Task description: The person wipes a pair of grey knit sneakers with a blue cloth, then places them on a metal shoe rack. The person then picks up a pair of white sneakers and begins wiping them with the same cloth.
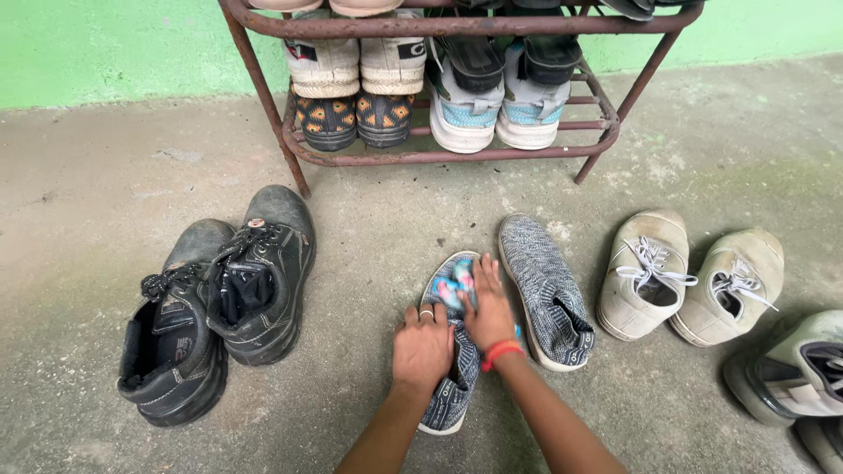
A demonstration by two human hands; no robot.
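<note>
Under both of your hands, on the concrete floor (105, 193), lies the grey knit shoe (450, 399) you are working on, toe pointing away from you toward the metal rack (439, 156). Your left hand (422, 349) rests palm down on the shoe's rear half, fingers together and pressed flat; it pins the shoe but does not wrap around it. Your right hand (488, 309) lies across the front half, fingers closed over a blue and pink cloth (452, 285) that shows just past your fingertips.

Recommended procedure, judged from this position:

1. Hold the left hand firm. The knit upper is soft and will likely slide or buckle if the heel end is not pinned.
2. Work the cloth in short strokes, moving away from the left hand toward the toe, so the fabric is pulled taut rather than bunched.
3. Keep the cloth folded under the fingers; loose corners may drag on the dusty floor.
4. Keep the right elbow in. The matching grey shoe (546, 290) lies just beside your right hand, and beyond it stand two beige lace-up shoes (689, 276).

The black boots (215, 303) stand well apart, beyond your left hand.
</note>
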